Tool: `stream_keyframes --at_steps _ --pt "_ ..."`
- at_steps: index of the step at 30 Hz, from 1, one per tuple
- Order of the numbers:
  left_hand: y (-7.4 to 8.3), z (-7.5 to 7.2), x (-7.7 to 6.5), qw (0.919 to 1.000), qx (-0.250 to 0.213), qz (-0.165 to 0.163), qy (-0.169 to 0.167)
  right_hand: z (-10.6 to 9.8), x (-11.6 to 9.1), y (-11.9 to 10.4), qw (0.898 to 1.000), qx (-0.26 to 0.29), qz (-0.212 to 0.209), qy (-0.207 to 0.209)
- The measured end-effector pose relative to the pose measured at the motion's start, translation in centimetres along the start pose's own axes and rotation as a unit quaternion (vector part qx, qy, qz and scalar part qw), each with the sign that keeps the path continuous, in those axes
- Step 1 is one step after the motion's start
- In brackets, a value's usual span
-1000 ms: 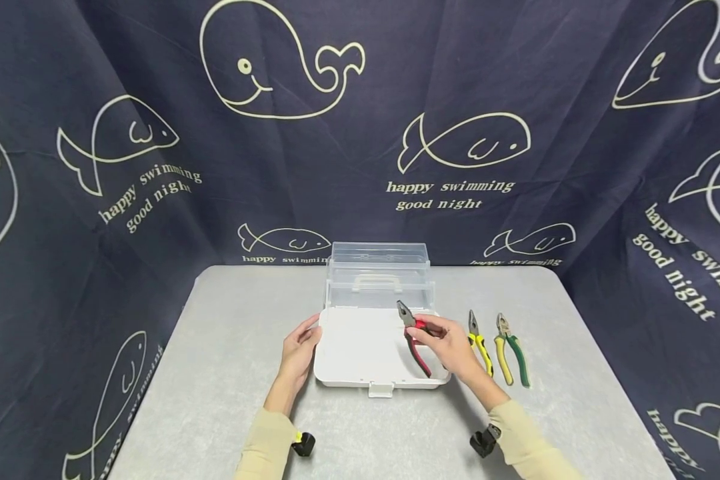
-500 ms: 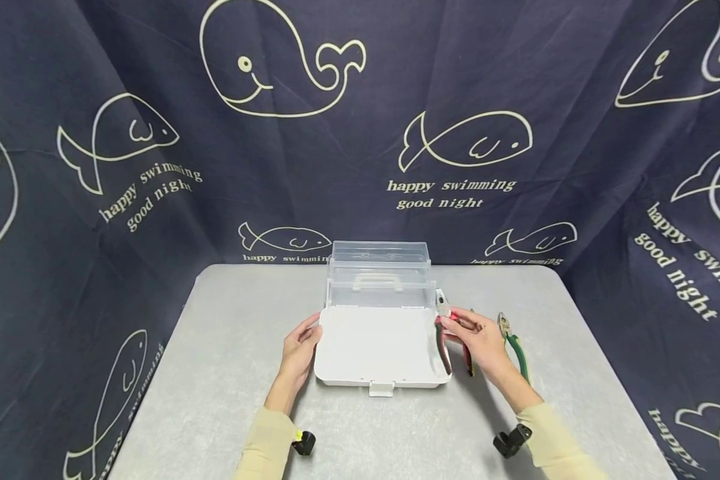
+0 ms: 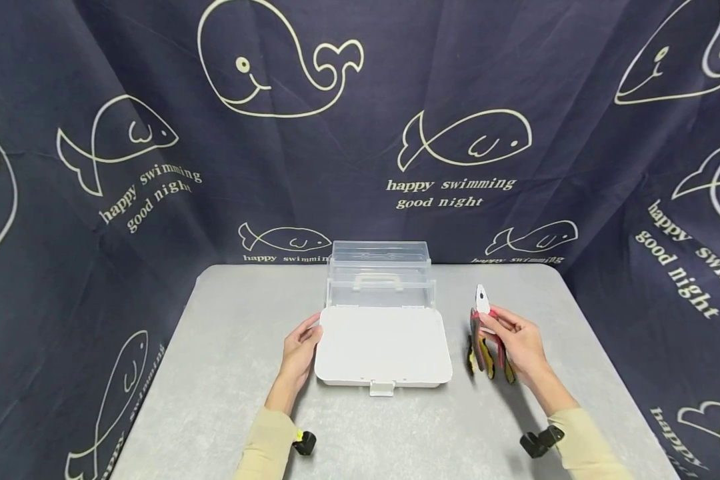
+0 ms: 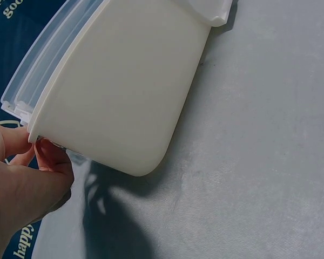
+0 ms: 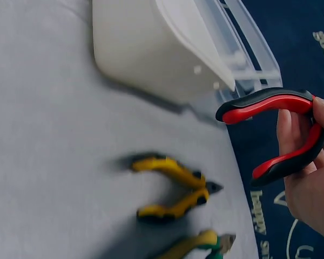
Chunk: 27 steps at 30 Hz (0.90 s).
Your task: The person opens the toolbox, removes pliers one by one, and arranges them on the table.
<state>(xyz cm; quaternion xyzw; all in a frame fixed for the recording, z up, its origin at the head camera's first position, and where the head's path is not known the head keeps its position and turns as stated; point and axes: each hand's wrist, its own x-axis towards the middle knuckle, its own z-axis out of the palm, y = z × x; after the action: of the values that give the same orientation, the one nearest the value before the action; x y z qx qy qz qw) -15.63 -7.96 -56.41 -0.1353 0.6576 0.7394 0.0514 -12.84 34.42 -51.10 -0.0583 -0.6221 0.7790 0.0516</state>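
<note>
A white plastic toolbox (image 3: pixel 384 347) stands at mid-table with its clear tiered lid (image 3: pixel 379 273) raised at the back. My left hand (image 3: pixel 299 350) pinches the box's left rim, thumb above; that grip on the rim (image 4: pixel 35 129) shows from the side in the left wrist view. To the right of the box, my right hand (image 3: pixel 519 340) holds red-and-black pliers (image 5: pixel 275 105) near the pivot, above the table, metal nose pointing away from me. Beneath them lie yellow-and-black pliers (image 5: pixel 170 167), partly hidden in the head view. Yellow-and-green pliers (image 5: pixel 191 245) lie beside those.
The grey table (image 3: pixel 228 373) ends at a dark blue curtain (image 3: pixel 360 153) with white fish and whale drawings at the back and sides. A white latch (image 3: pixel 381 389) juts from the toolbox's front.
My right hand has carried the red-and-black pliers rightward, from over the toolbox to above the other pliers. The left hand stays on the toolbox rim.
</note>
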Motion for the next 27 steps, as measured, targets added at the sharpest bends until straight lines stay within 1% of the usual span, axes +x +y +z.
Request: stream_keyframes --at_steps 9,15,21,27 --pt "-0.1 0.1 0.1 1.0 0.001 0.007 0.002 -4.0 -0.1 0.3 1.0 0.008 0.013 0.014" --pt "0.0 0.2 0.0 0.9999 -0.008 0.012 -0.002 -6.7 -0.3 0.6 0.999 0.006 0.018 0.038" --pt "-0.1 0.2 0.0 0.9999 -0.007 0.013 -0.004 -9.4 -0.7 0.8 0.997 0.026 0.028 0.061" --pt "-0.3 0.2 0.1 0.9999 -0.011 0.011 0.003 -11.6 -1.0 1.1 0.995 0.009 0.044 0.085"
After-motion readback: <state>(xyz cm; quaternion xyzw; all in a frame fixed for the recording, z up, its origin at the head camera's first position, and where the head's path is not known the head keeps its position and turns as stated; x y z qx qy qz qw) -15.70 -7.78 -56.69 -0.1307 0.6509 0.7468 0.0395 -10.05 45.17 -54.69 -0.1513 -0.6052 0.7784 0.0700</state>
